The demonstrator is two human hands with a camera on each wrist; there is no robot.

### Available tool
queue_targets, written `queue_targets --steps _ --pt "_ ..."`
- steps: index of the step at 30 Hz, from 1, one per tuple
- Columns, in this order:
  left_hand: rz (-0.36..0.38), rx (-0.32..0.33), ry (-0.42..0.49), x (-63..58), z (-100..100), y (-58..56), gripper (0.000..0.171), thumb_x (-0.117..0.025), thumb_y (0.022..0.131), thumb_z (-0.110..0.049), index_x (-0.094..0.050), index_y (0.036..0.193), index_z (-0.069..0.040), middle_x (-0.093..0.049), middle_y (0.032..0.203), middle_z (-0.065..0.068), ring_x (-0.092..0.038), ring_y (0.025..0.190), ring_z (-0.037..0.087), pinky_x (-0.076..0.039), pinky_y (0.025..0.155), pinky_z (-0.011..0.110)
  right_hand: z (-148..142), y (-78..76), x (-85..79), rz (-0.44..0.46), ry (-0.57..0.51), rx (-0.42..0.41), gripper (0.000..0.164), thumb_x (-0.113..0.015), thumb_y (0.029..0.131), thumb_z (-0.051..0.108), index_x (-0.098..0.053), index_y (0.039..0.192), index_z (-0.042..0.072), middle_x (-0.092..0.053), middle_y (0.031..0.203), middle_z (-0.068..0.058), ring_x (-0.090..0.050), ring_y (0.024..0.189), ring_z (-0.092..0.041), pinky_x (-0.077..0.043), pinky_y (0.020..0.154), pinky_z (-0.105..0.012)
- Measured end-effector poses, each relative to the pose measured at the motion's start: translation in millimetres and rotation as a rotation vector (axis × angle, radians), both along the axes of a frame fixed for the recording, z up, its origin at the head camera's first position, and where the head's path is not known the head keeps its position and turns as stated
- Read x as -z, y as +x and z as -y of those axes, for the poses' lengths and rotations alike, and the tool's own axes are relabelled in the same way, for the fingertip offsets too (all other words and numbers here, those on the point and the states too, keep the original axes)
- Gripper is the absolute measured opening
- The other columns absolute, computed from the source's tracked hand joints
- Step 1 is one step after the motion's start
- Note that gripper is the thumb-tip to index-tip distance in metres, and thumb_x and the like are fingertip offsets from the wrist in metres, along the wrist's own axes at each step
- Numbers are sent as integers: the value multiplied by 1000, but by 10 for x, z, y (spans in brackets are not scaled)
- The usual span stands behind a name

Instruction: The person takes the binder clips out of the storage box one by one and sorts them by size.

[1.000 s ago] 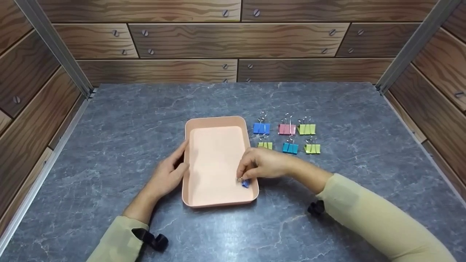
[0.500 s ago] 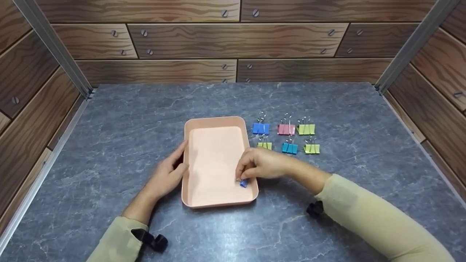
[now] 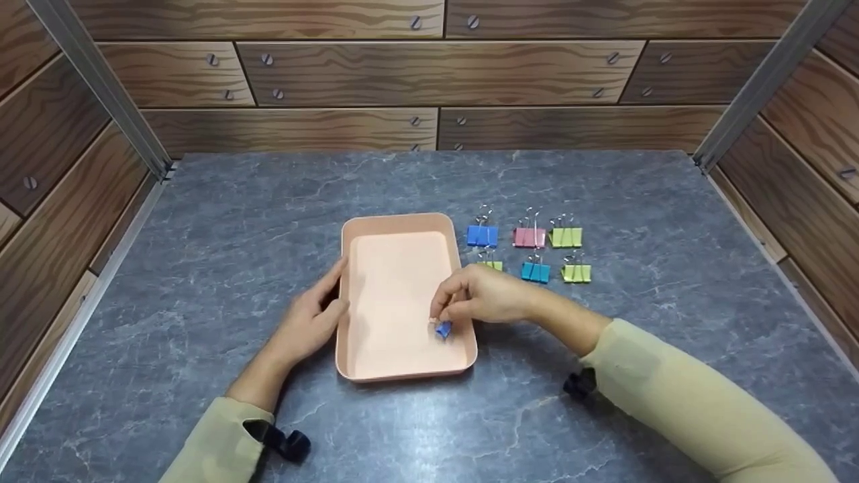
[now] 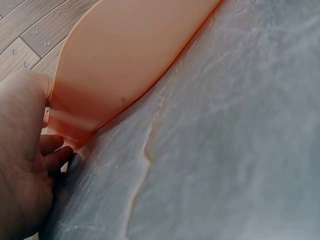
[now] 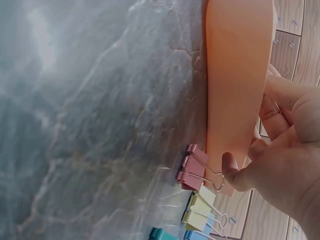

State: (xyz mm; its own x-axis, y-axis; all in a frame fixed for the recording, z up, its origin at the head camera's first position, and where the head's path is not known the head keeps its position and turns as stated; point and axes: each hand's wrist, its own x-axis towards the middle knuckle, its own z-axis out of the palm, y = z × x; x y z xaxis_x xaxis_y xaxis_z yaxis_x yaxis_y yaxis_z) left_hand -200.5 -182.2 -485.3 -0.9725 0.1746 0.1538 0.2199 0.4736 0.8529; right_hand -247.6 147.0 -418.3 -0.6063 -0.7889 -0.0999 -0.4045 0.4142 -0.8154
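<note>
In the head view my right hand [image 3: 486, 295] reaches over the right rim of a peach tray [image 3: 396, 376]. Thumb and forefinger pinch a small blue binder clip [image 3: 443, 330] by its wire handle, low over the tray floor. My left hand [image 3: 312, 322] rests against the left wall, its thumb and index fingertips right at the rim. The left wrist view shows that hand [image 4: 22, 165] close beside the outer wall. From the right wrist, a pink binder clip [image 5: 192, 170] stands beside the tray under my right hand [image 5: 285, 150]; the hand hides it in the head view.
Right of the tray stand several binder clips in two rows: blue [image 3: 482, 236], pink [image 3: 529, 237] and yellow-green [image 3: 566, 237] behind, teal [image 3: 535, 272] and yellow-green [image 3: 576, 273] in front. Another yellow-green clip [image 3: 495, 265] is partly hidden. Wood-patterned walls [image 3: 436, 74] enclose the marbled table [image 3: 201, 268].
My right hand has shifted slightly left and away from me, carrying the small blue binder clip further from the tray's right wall. The left hand and tray hold still.
</note>
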Motion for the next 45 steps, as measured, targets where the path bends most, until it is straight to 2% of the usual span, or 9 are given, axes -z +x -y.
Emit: queue_targets --steps 3,8,14,16,23,31,45 --pt "-6 6 1 -8 -7 -12 66 -59 105 -15 -38 167 -24 -45 163 12 -44 148 27 -35 122 45 -4 -3 -36 0 -15 17 15 -72 96 -1 -83 102 8 -79 93 -2 -66 78 -14 -50 64 -20" --pt "-14 15 8 -22 -7 -27 66 -59 105 -14 -38 167 -22 -45 163 12 -43 149 27 -34 122 45 -32 -21 -116 -56 -32 37 10 -75 97 4 -83 102 7 -79 95 2 -66 80 -14 -51 67 -23" --pt "-9 4 6 -32 -11 -31 66 -59 104 -14 -39 166 -23 -44 163 13 -43 149 28 -34 123 45 -99 -34 -242 -97 -38 78 7 -77 98 10 -84 101 11 -78 101 6 -67 94 -15 -57 85 -42" --pt "-8 4 8 -34 -13 -31 67 -58 104 -14 -39 166 -23 -43 164 12 -43 149 27 -34 123 45 -127 -34 -288 -112 -35 85 8 -76 99 11 -84 101 13 -78 102 6 -68 96 -15 -57 87 -46" --pt "-3 7 3 -38 -8 -28 66 -57 104 -14 -38 167 -22 -44 164 11 -43 149 26 -36 122 46 -269 -20 -411 -134 -69 85 9 -75 100 10 -83 103 10 -79 103 2 -71 95 -19 -59 84 -36" --pt "-12 -6 -6 -13 -5 -15 66 -57 104 -13 -39 166 -23 -44 163 13 -44 148 29 -36 121 48 -528 13 -445 -137 -91 116 8 -75 100 9 -82 104 6 -79 103 -4 -71 91 -18 -60 81 -29" --pt "-4 -5 -21 -7 -7 -5 65 -57 105 -14 -38 166 -24 -44 163 13 -44 148 29 -36 122 48 -1154 97 -402 -147 -40 262 10 -74 99 6 -81 107 5 -79 104 -7 -72 93 -17 -60 81 -26"
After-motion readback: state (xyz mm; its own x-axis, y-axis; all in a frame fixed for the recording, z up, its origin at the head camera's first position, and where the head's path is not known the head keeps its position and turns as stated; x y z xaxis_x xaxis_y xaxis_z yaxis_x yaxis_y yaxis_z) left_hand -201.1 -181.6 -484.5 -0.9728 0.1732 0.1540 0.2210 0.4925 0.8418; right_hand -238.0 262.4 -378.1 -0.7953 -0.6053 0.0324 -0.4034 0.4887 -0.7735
